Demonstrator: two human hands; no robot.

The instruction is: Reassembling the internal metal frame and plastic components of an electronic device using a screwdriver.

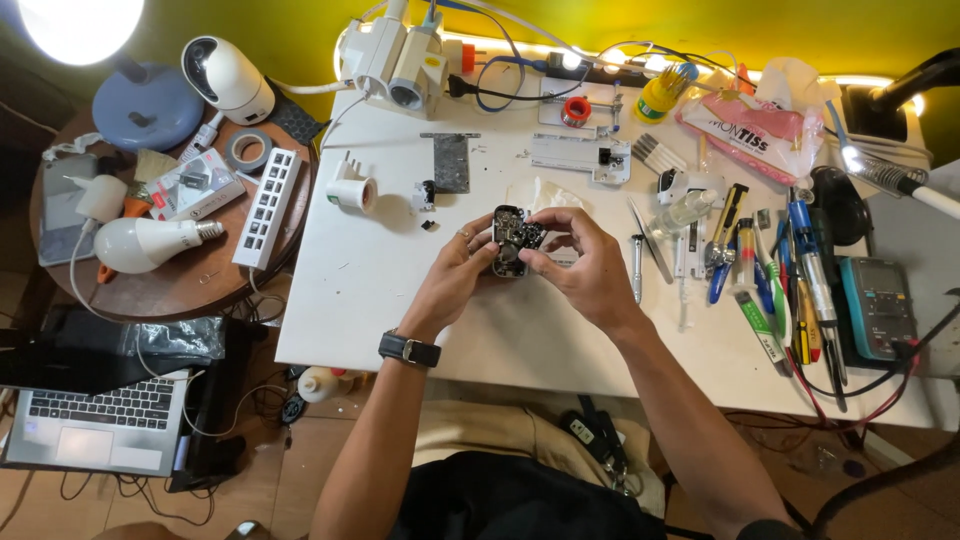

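Both hands pinch the small black circuit module [512, 240], left hand [455, 275] cradling, right hand [585, 270] fingertips on top—I'd keep it low over the white table [400, 320] so loose bits don't roll.

White workbench top [420, 330]: smooth, matt laminate. Small dark module [512, 240], held between left hand [455, 275] and right hand [580, 270]: black plastic with glinting metal parts. Round side table [190, 285]: brown wood, low sheen. Bulb [140, 243]: glossy white plastic or glass, metal screw cap. Wristwatch [409, 349]: matt black strap. Flat plate [451, 162]: dull grey metal. Laptop [100, 420]: silver, satin finish
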